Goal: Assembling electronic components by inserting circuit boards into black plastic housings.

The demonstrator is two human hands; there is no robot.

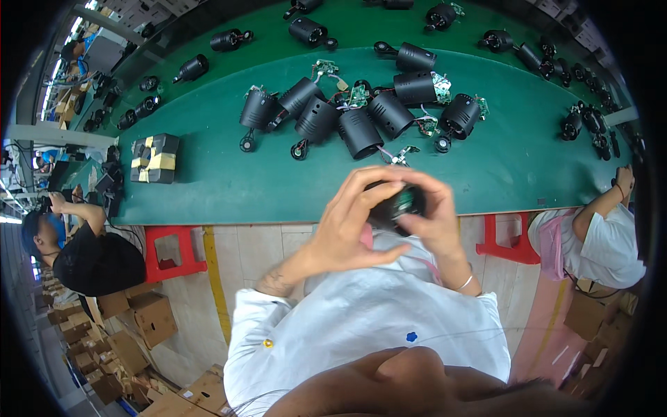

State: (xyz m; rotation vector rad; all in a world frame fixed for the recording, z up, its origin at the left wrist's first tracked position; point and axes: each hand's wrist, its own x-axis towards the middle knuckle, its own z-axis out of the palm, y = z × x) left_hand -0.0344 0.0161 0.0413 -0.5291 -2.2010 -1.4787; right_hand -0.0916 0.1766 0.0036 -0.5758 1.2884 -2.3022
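Observation:
Just in front of my chest, at the near edge of the green table, I hold a black cylindrical housing point(382, 217) between both hands. Its end faces up, and a bit of green circuit board shows inside. My left hand point(340, 226) curls round its left side, while the thumb stretches out below. On the other side my right hand point(439, 219) grips it, thumb over the front rim. Beyond my fingers lies a cluster of similar black cylinders, among them a slotted housing point(360, 133), with wired circuit boards point(442, 89) hanging out of several.
A black box with yellow tape point(161, 158) stands on the left of the green table point(215, 184). Behind the cluster, a green belt point(264, 59) carries more black units. People sit left and right near red stools point(175, 254). Cardboard boxes point(154, 316) are stacked at lower left.

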